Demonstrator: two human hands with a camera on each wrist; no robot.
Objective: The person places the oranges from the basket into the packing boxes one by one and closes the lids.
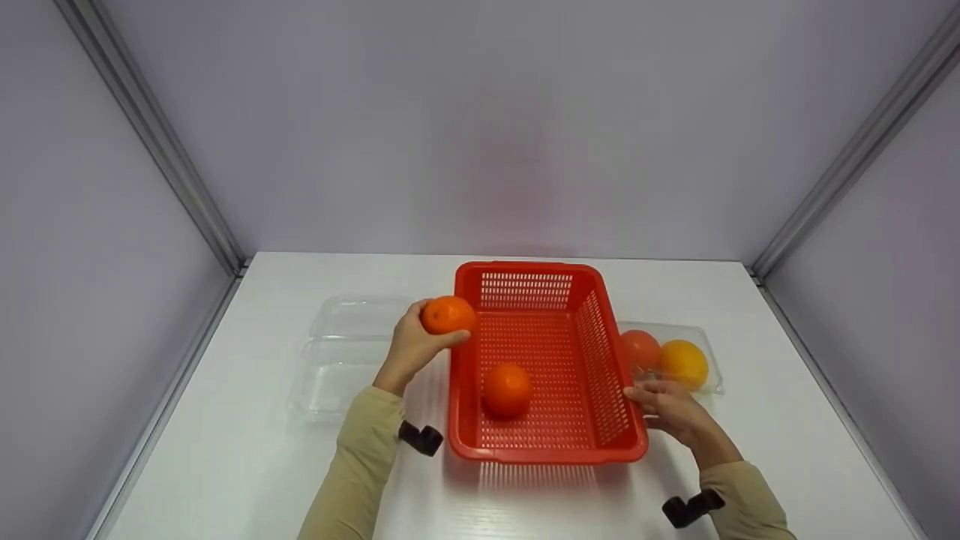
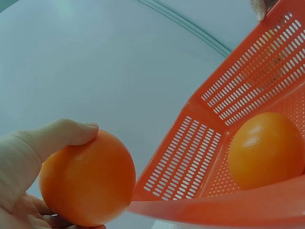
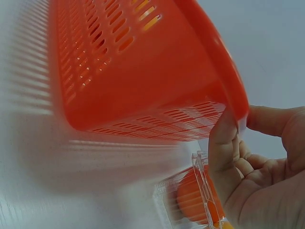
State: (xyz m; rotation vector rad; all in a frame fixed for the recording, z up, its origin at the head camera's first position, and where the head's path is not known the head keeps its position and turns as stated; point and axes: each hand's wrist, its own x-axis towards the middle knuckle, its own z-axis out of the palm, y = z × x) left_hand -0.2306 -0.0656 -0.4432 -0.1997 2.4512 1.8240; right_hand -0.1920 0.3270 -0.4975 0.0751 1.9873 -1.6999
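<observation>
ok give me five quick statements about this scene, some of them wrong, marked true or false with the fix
1. The left hand holds an orange fruit. True.
2. The right hand grips the red basket at its rim. True.
3. Three fruits lie inside the basket. False: a single fruit lies there.
4. A clear container right of the basket holds a reddish fruit and a yellow fruit. True.
5. The basket is upside down. False: its open side faces up.

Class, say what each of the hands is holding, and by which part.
Left hand: an orange, gripped around its left side. Right hand: the red basket, pinched by its right rim.
</observation>
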